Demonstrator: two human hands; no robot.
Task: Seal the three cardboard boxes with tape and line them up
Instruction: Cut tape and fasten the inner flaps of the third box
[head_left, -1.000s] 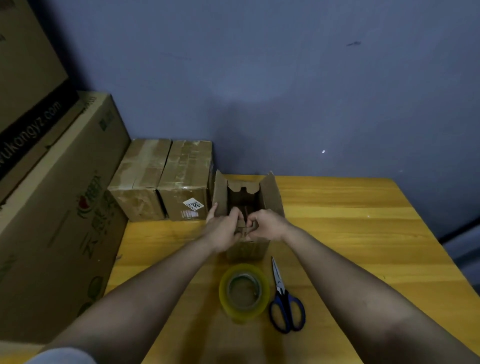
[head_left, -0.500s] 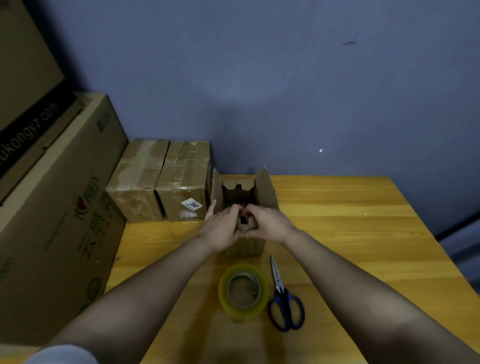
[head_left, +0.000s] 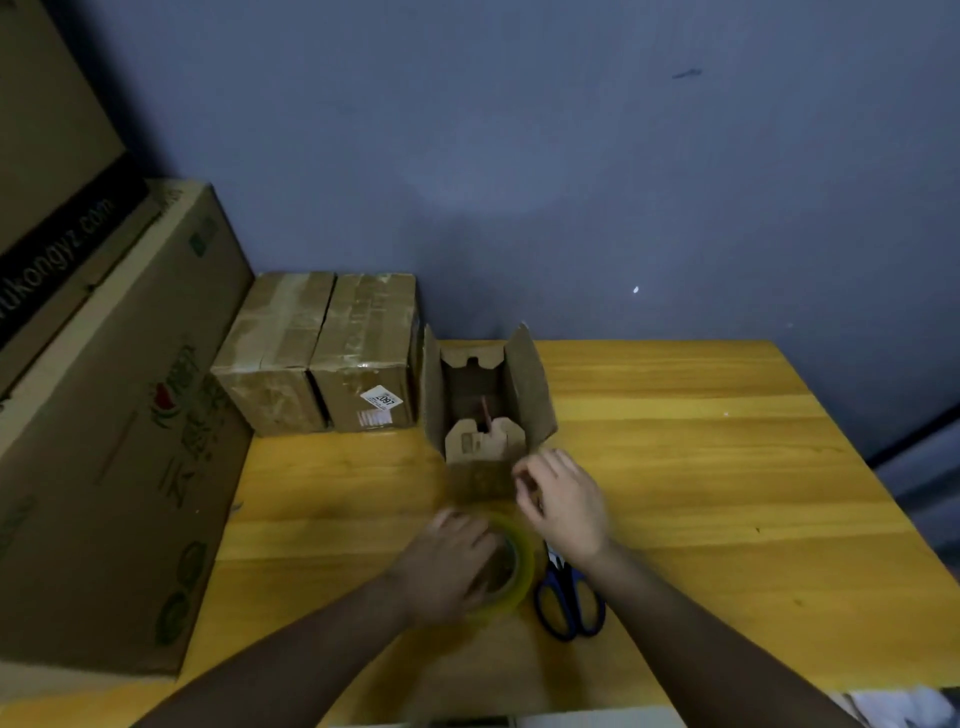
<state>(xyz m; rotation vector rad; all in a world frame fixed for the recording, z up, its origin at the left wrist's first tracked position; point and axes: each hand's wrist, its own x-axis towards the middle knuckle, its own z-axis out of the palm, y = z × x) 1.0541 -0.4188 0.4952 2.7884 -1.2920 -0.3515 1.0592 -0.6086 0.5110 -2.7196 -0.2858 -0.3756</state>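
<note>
I see my left hand (head_left: 447, 566) with fingers curled over the tape roll (head_left: 511, 569); my right hand (head_left: 563, 501) hangs loosely curled, holding nothing, the open box (head_left: 485, 410) just beyond its fingertips.

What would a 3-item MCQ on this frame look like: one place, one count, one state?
1. Where are the scissors?
A. right of the tape roll
B. inside the open box
C. on the taped boxes

2. How many boxes by the wall already carry tape?
A. none
B. two
C. three

3. What state is the open box in?
A. taped shut
B. crushed flat
C. side flaps standing up

Key: 1 A, the blue handles lie beside the roll. 2 B, the taped boxes sit side by side. 3 C, both long flaps stand upright and the inside shows.
</note>
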